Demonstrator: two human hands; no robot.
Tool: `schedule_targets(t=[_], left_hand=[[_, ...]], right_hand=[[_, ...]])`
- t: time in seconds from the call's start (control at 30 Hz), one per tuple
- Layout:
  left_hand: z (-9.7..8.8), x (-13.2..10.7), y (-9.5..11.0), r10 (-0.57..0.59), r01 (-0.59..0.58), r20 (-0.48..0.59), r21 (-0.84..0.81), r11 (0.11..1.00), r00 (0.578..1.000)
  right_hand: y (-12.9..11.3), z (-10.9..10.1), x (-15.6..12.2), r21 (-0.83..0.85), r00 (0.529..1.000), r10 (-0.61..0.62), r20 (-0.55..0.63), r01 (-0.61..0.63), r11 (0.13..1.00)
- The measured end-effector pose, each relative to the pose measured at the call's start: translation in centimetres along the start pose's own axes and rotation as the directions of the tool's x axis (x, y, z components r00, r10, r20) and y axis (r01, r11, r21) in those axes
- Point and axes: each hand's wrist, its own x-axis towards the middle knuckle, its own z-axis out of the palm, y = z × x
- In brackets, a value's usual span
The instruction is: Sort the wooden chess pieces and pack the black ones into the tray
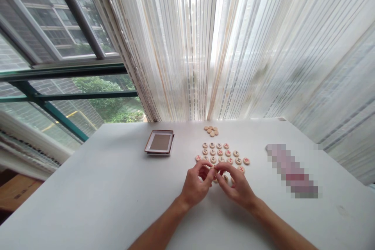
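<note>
Several round wooden game pieces (222, 152) with red and dark characters lie face up in rows on the white table (102, 187). My left hand (195, 184) and my right hand (237, 184) meet just in front of them, fingertips pinched together around a small piece that is mostly hidden. A few more pieces lie partly covered under my right fingers. A smaller cluster of blank-faced pieces (211, 130) sits farther back near the curtain.
A shallow brown-rimmed box tray (159, 142) rests left of the pieces. A blurred pinkish object (293, 171) lies on the right. Striped sheer curtains (234, 47) hang behind the table; a window (58, 47) is at the left.
</note>
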Motion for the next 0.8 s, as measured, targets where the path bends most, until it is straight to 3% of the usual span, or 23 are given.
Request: schedule_targets(t=[0.17,0.37,0.63,0.8], left_hand=[[-0.1,-0.1,0.2,0.026,-0.025,-0.014,0.029,0.999,1.000],[-0.2,0.0,-0.1,0.013,-0.011,0.047,-0.040,0.999,0.999],[-0.2,0.3,-0.3,-0.029,0.029,0.004,-0.092,0.995,1.000],[-0.9,0.9,0.8,-0.049,0.061,0.089,-0.133,0.989,0.995]], right_hand=[[0.0,0.3,-0.1,-0.061,0.999,-0.014,-0.031,0.012,0.998],[0.6,0.2,-0.2,-0.065,0.998,-0.017,-0.057,0.013,0.998],[0.2,-0.1,0.0,-0.072,0.998,-0.063,0.009,0.064,0.995],[0.1,-0.1,0.3,-0.061,0.998,-0.047,-0.037,0.045,0.997]])
